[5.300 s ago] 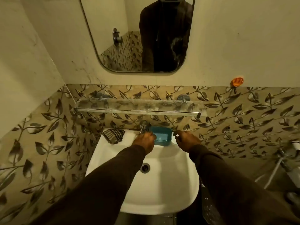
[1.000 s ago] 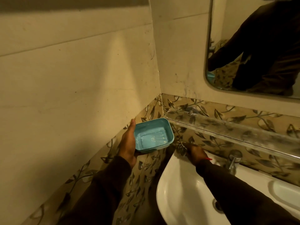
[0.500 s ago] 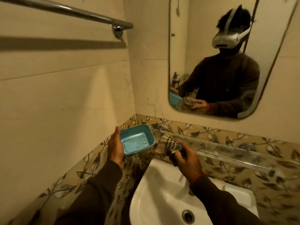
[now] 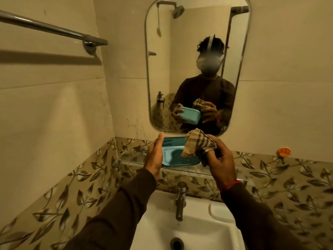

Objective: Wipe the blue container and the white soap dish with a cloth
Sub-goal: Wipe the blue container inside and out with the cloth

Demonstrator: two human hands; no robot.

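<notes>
Blue container [image 4: 177,156] is held by left hand [image 4: 155,155] above the sink [image 4: 203,230], checked cloth [image 4: 197,145] bunched in right hand [image 4: 220,156] grip; cloth is best pressed flat inside and swept corner to corner.

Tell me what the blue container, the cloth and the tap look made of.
Blue container: probably plastic, going by its even colour, thin moulded rim and soft sheen.
Cloth: woven fabric, matte, with a check pattern and soft folds.
Tap: metal, likely chrome or steel, with bright highlights on a grey body.
</notes>
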